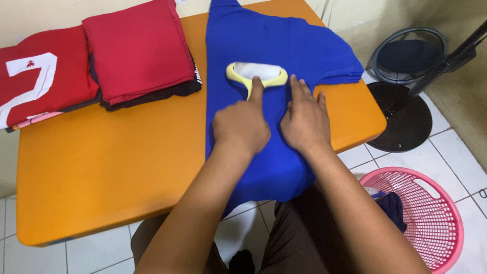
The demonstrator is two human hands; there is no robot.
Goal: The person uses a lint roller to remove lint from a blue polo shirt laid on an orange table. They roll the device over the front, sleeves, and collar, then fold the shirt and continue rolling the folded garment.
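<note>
A lint roller (257, 74) with a pale yellow frame and a white drum lies across the chest of a blue shirt (272, 54), which is spread flat near the table's far right corner and hangs over the near edge toward the person's lap. The left hand (242, 124) is curled tightly round the roller's short handle, forefinger stretched along it; most of the handle is hidden inside the fist. The right hand (304, 120) lies just beside it, open and flat, fingers together, pressing on the cloth and holding nothing. The shirt's lower part is covered by both hands and forearms, and its hem drops out of sight below the table edge. The table (98, 162) is smooth orange with rounded corners. Along its far left edge sits a folded stack topped by a plain red garment (137, 46) over darker layers, and beside it, at the far left corner, a red folded shirt with a white printed figure (36, 84), partly overhanging the edge. On the white tiled floor to the right stands a pink slatted plastic basket (431, 219) with dark cloth inside, only partly visible, and beyond it a round black stand base (407, 117).
</note>
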